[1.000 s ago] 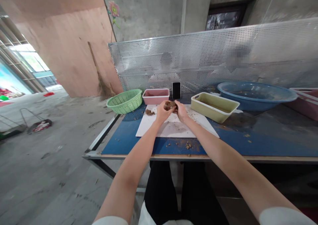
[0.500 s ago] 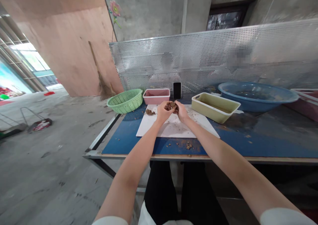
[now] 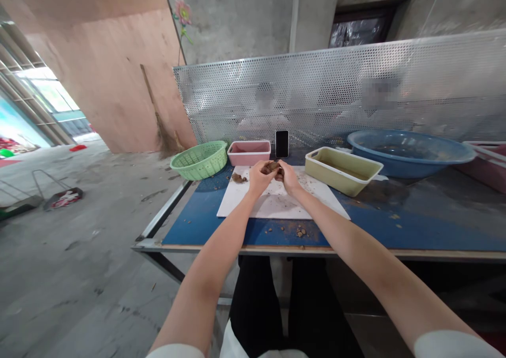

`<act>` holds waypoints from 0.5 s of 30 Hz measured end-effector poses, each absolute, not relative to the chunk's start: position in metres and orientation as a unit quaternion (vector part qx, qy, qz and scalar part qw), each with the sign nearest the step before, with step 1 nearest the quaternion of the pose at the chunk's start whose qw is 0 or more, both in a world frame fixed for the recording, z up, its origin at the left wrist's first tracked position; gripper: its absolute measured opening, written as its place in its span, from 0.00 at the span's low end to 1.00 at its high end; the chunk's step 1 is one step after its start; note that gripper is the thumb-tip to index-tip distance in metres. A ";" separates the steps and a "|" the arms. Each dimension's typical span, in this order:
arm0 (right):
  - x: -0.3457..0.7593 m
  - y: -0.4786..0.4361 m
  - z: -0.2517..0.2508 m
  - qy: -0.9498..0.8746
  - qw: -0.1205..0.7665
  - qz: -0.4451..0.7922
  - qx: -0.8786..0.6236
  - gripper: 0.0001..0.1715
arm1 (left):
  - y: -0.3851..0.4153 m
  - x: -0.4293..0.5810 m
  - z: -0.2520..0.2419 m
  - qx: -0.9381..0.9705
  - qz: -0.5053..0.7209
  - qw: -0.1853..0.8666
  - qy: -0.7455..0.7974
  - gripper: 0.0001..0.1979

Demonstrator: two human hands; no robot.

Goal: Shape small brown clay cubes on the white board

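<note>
Over a white board point(image 3: 264, 205) on the blue tabletop, both hands are closed around one brown, earthy lump point(image 3: 272, 167) that looks like clay or soil. My left hand point(image 3: 259, 177) grips it from the left, and my right hand point(image 3: 290, 179) from the right, with dirt on the fingers. The lump's underside is hidden by my hands. To the left, a smaller brown piece point(image 3: 239, 178) lies on the board, and crumbs are scattered around it.
A green basket point(image 3: 200, 160), a pink tub point(image 3: 250, 147) and an upright phone point(image 3: 282, 144) stand behind the board. To the right are a yellow-green tub point(image 3: 342, 173) with brownish contents and a large blue basin point(image 3: 411, 163). Small clods point(image 3: 301, 232) lie near the table's front edge.
My fingers have shifted slightly on the brown lump, which appears a little turned. Everything else stays in place.
</note>
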State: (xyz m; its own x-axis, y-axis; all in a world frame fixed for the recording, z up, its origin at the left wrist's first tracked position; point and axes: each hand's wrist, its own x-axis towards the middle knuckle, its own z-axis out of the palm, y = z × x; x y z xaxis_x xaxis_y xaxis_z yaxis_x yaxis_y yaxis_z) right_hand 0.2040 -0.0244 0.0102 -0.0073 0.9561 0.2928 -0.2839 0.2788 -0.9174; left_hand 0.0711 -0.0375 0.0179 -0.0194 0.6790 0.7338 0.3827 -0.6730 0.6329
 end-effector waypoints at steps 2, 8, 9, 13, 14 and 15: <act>0.204 -0.025 0.010 -0.497 0.624 0.496 -0.343 0.33 | -0.036 0.071 0.016 0.693 0.595 0.117 0.390 0.13; 0.202 -0.027 0.009 -0.489 0.629 0.488 -0.358 0.30 | -0.032 0.068 0.010 0.708 0.570 0.111 0.402 0.14; 0.201 -0.027 0.008 -0.488 0.629 0.487 -0.359 0.30 | -0.032 0.068 0.009 0.709 0.565 0.117 0.406 0.14; 0.201 -0.025 0.007 -0.491 0.625 0.485 -0.365 0.31 | -0.031 0.068 0.008 0.706 0.557 0.129 0.419 0.16; 0.200 -0.025 0.006 -0.492 0.624 0.485 -0.366 0.31 | -0.031 0.068 0.007 0.704 0.557 0.132 0.420 0.17; 0.200 -0.025 0.006 -0.494 0.623 0.484 -0.366 0.31 | -0.031 0.068 0.007 0.703 0.557 0.135 0.421 0.17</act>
